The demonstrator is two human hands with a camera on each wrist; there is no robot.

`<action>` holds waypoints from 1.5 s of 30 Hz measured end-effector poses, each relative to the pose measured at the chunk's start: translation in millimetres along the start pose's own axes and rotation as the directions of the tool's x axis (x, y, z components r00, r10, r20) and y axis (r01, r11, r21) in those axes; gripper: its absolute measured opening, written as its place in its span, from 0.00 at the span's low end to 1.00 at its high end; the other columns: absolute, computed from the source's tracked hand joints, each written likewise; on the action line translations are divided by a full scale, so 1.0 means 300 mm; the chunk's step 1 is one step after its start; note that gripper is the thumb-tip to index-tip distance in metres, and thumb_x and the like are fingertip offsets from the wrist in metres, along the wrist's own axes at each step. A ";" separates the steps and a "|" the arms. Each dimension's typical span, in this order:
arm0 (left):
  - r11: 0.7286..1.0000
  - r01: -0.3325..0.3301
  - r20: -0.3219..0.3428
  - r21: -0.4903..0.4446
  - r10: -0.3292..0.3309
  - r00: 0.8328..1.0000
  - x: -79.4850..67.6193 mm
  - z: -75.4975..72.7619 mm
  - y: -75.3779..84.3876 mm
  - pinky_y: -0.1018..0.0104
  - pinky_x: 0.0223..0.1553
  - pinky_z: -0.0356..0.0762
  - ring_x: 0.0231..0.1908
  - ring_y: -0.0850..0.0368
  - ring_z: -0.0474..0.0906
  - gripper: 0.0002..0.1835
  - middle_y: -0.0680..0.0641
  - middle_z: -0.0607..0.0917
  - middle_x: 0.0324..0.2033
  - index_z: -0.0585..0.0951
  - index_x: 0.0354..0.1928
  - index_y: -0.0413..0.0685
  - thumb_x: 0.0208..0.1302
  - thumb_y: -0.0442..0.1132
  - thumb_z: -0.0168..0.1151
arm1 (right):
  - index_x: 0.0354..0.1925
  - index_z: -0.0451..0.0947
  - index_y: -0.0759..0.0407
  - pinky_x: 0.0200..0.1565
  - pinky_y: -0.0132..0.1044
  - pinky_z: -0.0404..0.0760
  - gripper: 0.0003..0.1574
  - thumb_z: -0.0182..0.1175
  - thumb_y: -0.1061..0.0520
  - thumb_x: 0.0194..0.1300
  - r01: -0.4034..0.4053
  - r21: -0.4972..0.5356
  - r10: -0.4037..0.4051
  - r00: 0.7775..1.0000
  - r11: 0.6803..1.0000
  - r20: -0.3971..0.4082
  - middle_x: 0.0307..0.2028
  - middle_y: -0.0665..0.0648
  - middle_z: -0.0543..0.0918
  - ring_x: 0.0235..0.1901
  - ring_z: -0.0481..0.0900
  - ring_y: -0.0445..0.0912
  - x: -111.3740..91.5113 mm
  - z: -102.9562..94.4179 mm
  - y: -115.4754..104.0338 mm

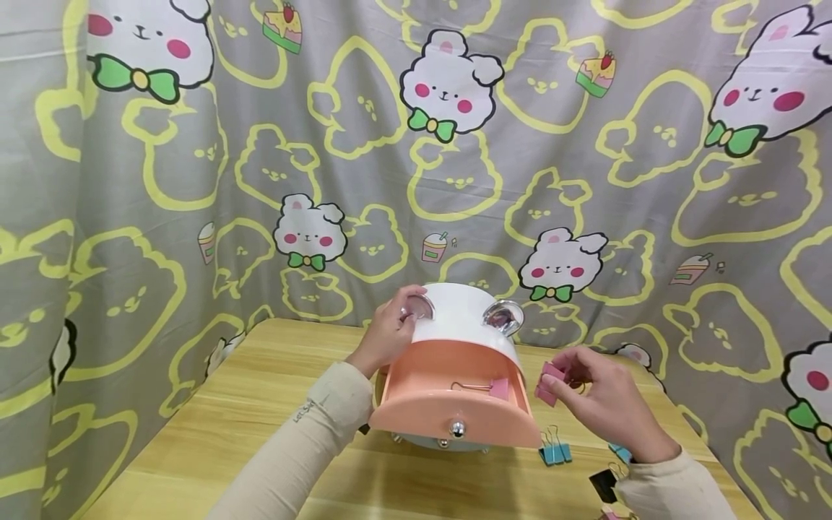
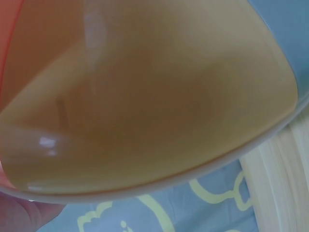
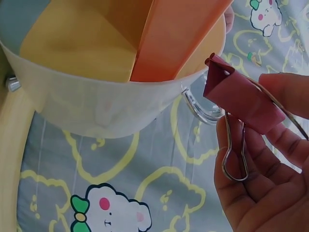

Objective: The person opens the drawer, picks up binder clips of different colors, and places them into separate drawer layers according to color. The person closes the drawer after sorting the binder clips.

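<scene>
A small white storage box [image 1: 461, 310] with silver ear-shaped handles stands on the table, its peach drawer [image 1: 429, 415] pulled out. Inside the drawer lies a pink binder clip [image 1: 499, 388] with a wire handle. My left hand [image 1: 386, 332] grips the box's left ear [image 1: 418, 308]; in the left wrist view only a bit of finger [image 2: 21, 215] shows at the bottom left corner. To the right of the drawer, my right hand [image 1: 601, 397] pinches another pink binder clip [image 3: 246, 99] between thumb and fingers, one wire handle hanging down by the fingers.
A teal binder clip [image 1: 555, 453] sits on the table [image 1: 214, 440] near the drawer's right corner. Closer to the right sleeve lie a black clip [image 1: 604, 485], another teal one [image 1: 620, 453] and a pink one at the bottom edge. A patterned curtain [image 1: 364, 180] hangs behind the table.
</scene>
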State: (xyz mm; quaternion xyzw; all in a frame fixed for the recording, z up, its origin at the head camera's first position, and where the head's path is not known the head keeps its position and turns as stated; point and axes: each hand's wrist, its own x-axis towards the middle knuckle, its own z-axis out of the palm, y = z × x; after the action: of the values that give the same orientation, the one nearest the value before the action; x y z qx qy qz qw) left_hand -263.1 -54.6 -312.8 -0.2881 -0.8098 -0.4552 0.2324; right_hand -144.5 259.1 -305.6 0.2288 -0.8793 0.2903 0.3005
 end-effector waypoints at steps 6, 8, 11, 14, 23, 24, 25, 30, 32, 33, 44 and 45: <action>1.000 -0.007 -0.004 0.007 0.007 1.000 0.000 0.000 -0.006 0.57 0.43 0.75 0.42 0.49 0.74 0.23 0.43 0.80 0.44 0.71 0.59 0.53 0.64 0.27 0.51 | 0.35 0.77 0.51 0.26 0.31 0.75 0.15 0.73 0.62 0.53 0.018 0.005 -0.018 1.000 1.000 0.000 0.27 0.42 0.77 0.24 0.76 0.35 0.012 0.007 -0.010; 1.000 -0.018 -0.007 0.011 0.018 1.000 0.000 -0.001 -0.008 0.57 0.43 0.75 0.42 0.49 0.74 0.22 0.44 0.81 0.43 0.71 0.59 0.52 0.64 0.27 0.51 | 0.35 0.77 0.51 0.25 0.31 0.75 0.15 0.73 0.62 0.53 0.029 0.009 -0.029 1.000 1.000 -0.001 0.27 0.42 0.77 0.24 0.76 0.35 0.017 0.010 -0.012; 1.000 -0.027 -0.011 0.015 0.027 1.000 0.000 -0.002 -0.009 0.56 0.42 0.75 0.41 0.49 0.74 0.22 0.44 0.81 0.43 0.71 0.59 0.52 0.64 0.27 0.51 | 0.35 0.77 0.52 0.25 0.32 0.75 0.14 0.72 0.63 0.53 0.041 0.016 -0.041 0.999 0.999 0.000 0.27 0.42 0.78 0.23 0.76 0.35 0.025 0.015 -0.017; 1.000 -0.016 -0.010 0.013 0.016 1.000 0.000 -0.004 -0.010 0.56 0.42 0.75 0.42 0.49 0.74 0.22 0.43 0.81 0.44 0.71 0.59 0.53 0.64 0.27 0.51 | 0.35 0.77 0.52 0.25 0.32 0.75 0.15 0.73 0.63 0.53 0.046 0.022 -0.046 0.999 0.999 0.005 0.27 0.42 0.77 0.23 0.75 0.35 0.033 0.020 -0.021; 1.000 -0.007 -0.012 0.013 0.007 1.000 0.000 -0.012 -0.009 0.56 0.43 0.75 0.42 0.48 0.74 0.23 0.42 0.80 0.46 0.71 0.59 0.53 0.64 0.27 0.51 | 0.35 0.76 0.51 0.24 0.33 0.75 0.15 0.72 0.63 0.54 0.077 0.067 -0.079 0.997 0.995 0.024 0.27 0.41 0.78 0.23 0.76 0.36 0.050 0.031 -0.033; 1.000 -0.007 -0.015 0.012 0.007 1.000 0.000 -0.015 -0.009 0.55 0.43 0.75 0.42 0.48 0.74 0.23 0.42 0.80 0.46 0.71 0.59 0.53 0.64 0.27 0.51 | 0.35 0.76 0.50 0.25 0.33 0.75 0.15 0.72 0.63 0.54 0.081 0.073 -0.083 0.996 0.994 0.026 0.27 0.41 0.78 0.23 0.77 0.36 0.055 0.034 -0.034; 1.000 -0.005 -0.017 0.014 0.005 1.000 -0.001 -0.017 -0.010 0.55 0.43 0.75 0.42 0.48 0.74 0.23 0.42 0.80 0.47 0.71 0.59 0.53 0.64 0.27 0.51 | 0.35 0.76 0.51 0.25 0.33 0.76 0.15 0.72 0.63 0.54 0.082 0.081 -0.085 0.996 0.993 0.030 0.27 0.42 0.78 0.23 0.77 0.36 0.058 0.038 -0.035; 1.000 0.027 -0.010 0.013 -0.027 1.000 -0.018 -0.022 -0.013 0.55 0.44 0.75 0.43 0.48 0.74 0.23 0.42 0.80 0.49 0.71 0.59 0.53 0.63 0.27 0.52 | 0.35 0.76 0.50 0.25 0.33 0.75 0.14 0.71 0.62 0.55 0.066 0.111 -0.073 0.996 0.992 0.060 0.26 0.42 0.77 0.23 0.77 0.36 0.060 0.056 -0.042; 0.999 0.032 -0.006 0.018 -0.032 0.999 -0.023 -0.019 -0.012 0.56 0.42 0.75 0.41 0.48 0.74 0.23 0.42 0.80 0.49 0.71 0.59 0.53 0.63 0.27 0.52 | 0.35 0.76 0.51 0.25 0.32 0.75 0.14 0.72 0.62 0.55 0.065 0.117 -0.073 0.995 0.991 0.063 0.26 0.42 0.77 0.23 0.77 0.36 0.056 0.063 -0.045; 0.999 0.027 -0.007 0.020 -0.027 1.000 -0.022 -0.018 -0.011 0.56 0.41 0.75 0.40 0.49 0.74 0.23 0.42 0.80 0.48 0.71 0.59 0.53 0.63 0.27 0.52 | 0.35 0.76 0.51 0.25 0.33 0.75 0.14 0.72 0.62 0.55 0.068 0.119 -0.076 0.995 0.991 0.060 0.26 0.41 0.77 0.23 0.77 0.36 0.056 0.065 -0.046; 1.000 -0.024 -0.017 0.012 0.025 1.000 -0.006 -0.006 0.016 0.56 0.41 0.74 0.40 0.49 0.74 0.22 0.43 0.82 0.46 0.72 0.58 0.51 0.62 0.26 0.52 | 0.36 0.77 0.51 0.27 0.34 0.77 0.14 0.72 0.62 0.54 0.077 0.110 -0.086 0.994 0.991 0.072 0.26 0.41 0.78 0.25 0.78 0.36 0.079 0.073 -0.058; 1.000 -0.019 -0.015 0.013 0.019 1.000 -0.007 -0.006 0.016 0.56 0.42 0.74 0.41 0.49 0.74 0.22 0.43 0.81 0.46 0.72 0.58 0.51 0.63 0.26 0.52 | 0.36 0.76 0.52 0.28 0.34 0.78 0.14 0.72 0.62 0.54 0.076 0.111 -0.085 0.993 0.991 0.079 0.27 0.41 0.78 0.25 0.78 0.36 0.082 0.074 -0.060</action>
State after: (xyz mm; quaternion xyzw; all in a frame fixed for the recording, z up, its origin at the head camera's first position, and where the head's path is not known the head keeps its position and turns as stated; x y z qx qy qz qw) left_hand -258.2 -54.7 -310.5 -0.2908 -0.8082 -0.4500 0.2445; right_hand -160.5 226.1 -297.0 0.2918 -0.8641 0.3152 0.2623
